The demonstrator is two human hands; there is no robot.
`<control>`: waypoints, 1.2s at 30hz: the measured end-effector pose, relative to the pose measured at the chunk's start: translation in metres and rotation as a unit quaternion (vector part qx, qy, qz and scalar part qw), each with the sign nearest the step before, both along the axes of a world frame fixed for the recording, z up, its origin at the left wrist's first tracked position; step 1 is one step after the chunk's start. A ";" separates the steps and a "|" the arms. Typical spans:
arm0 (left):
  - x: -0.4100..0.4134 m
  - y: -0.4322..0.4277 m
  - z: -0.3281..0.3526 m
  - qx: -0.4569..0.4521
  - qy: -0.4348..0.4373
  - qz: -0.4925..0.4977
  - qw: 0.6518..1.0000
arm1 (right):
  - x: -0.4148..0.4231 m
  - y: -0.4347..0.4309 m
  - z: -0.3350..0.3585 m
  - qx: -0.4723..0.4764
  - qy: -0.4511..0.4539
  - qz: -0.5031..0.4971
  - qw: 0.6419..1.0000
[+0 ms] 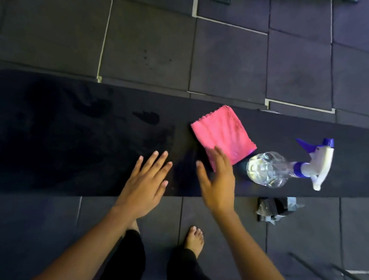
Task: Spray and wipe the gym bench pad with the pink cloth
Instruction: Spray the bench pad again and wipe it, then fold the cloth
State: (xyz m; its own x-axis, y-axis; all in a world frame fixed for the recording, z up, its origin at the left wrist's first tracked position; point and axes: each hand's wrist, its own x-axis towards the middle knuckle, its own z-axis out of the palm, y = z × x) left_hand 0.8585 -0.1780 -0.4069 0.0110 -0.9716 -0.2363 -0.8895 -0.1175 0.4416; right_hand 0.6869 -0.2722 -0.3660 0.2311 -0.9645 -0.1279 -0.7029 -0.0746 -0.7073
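- Your right hand (217, 185) is flat and open, fingers straight, holding nothing. Its fingertips overlap the lower corner of the pink cloth (223, 135). I cannot tell whether they touch it or hover just above.
- Your left hand (146, 181) is open too, fingers spread, over bare pad at lower centre of the frame. It grips nothing; it looks placed to steady you or to stay out of the wiping path.
- The cloth lies folded in a rough square on the gym bench pad (63, 136), right of centre, one corner pointing toward you. That makes it easy to take from your side.
- The spray bottle (287, 166) lies on its side on the pad at the right. Its clear base is just beside the cloth and its blue-and-white trigger head points toward the right end. Laid flat it cannot tip, and it sits within your right hand's reach.
- Darker smears (146, 117) mark the pad at centre and left; they look like wet patches, so spraying there seems done and wiping seems due.
- To wipe, you would need to close your right hand on the cloth first.
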 end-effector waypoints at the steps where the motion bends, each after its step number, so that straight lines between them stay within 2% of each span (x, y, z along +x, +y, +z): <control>1: 0.010 0.000 0.001 0.006 -0.007 -0.014 1.000 | 0.008 -0.013 -0.006 -0.003 0.031 0.019 0.999; 5: 0.045 0.000 0.005 0.019 -0.027 -0.031 0.999 | 0.010 -0.048 -0.030 -0.005 0.171 0.053 0.984; 8: 0.066 -0.001 0.001 0.018 -0.021 -0.012 1.000 | -0.005 -0.058 -0.041 -0.002 0.269 0.106 0.957; 14: 0.074 -0.005 -0.004 0.014 -0.050 -0.026 0.998 | -0.027 -0.088 -0.051 -0.062 0.374 0.190 0.906; 16: 0.076 -0.008 -0.004 0.016 -0.051 -0.005 0.999 | -0.028 -0.099 -0.053 -0.064 0.374 0.202 0.903; 19: 0.082 -0.017 -0.005 0.017 -0.059 0.005 0.998 | -0.018 -0.100 -0.057 -0.052 0.344 0.177 0.920; 23: 0.086 -0.019 -0.009 0.011 -0.070 0.031 0.997 | 0.014 -0.089 -0.062 -0.016 0.296 0.054 0.953; 28: 0.109 -0.008 -0.010 0.018 -0.065 0.124 0.990 | 0.056 -0.081 -0.069 0.018 0.294 -0.049 0.954; 36: 0.153 -0.005 -0.010 0.002 -0.065 0.140 0.988 | 0.135 -0.051 -0.066 0.004 0.289 -0.011 0.957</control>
State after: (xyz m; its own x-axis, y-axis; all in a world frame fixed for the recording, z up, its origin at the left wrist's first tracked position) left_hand 1.0118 -0.1834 -0.4169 0.3100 -0.9253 -0.2187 -0.8709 -0.3686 0.3251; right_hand 0.8217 -0.3232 -0.4322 0.0985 -0.9666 -0.2365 -0.9786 -0.0509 -0.1993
